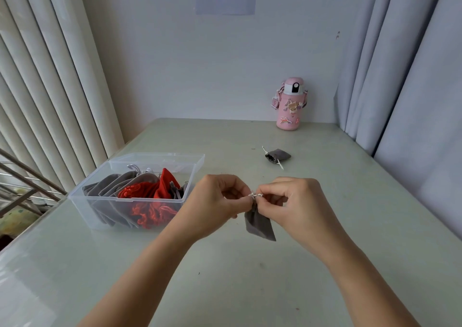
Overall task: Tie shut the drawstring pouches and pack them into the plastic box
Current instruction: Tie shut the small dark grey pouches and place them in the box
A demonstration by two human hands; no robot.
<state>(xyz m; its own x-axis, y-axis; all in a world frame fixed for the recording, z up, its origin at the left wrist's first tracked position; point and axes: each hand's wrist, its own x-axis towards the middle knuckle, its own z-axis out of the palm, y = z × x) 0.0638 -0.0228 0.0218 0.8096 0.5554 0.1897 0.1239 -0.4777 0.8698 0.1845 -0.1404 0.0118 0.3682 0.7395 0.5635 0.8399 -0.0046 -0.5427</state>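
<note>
A small grey drawstring pouch [258, 224] hangs between my hands above the table's middle. My left hand [220, 199] and my right hand [290, 199] each pinch its white drawstring [255, 195] at the gathered neck, fingertips almost touching. Another grey pouch [277, 156] lies on the table farther back, its strings loose. The clear plastic box [105, 209] stands open at the left and holds several grey pouches [112, 185] and red pouches [147, 191].
The box's lid [160, 160] is hinged back behind it. A pink water bottle [288, 104] stands at the back by the wall. Curtains hang at the left and right. A metal rack [27, 189] shows past the table's left edge.
</note>
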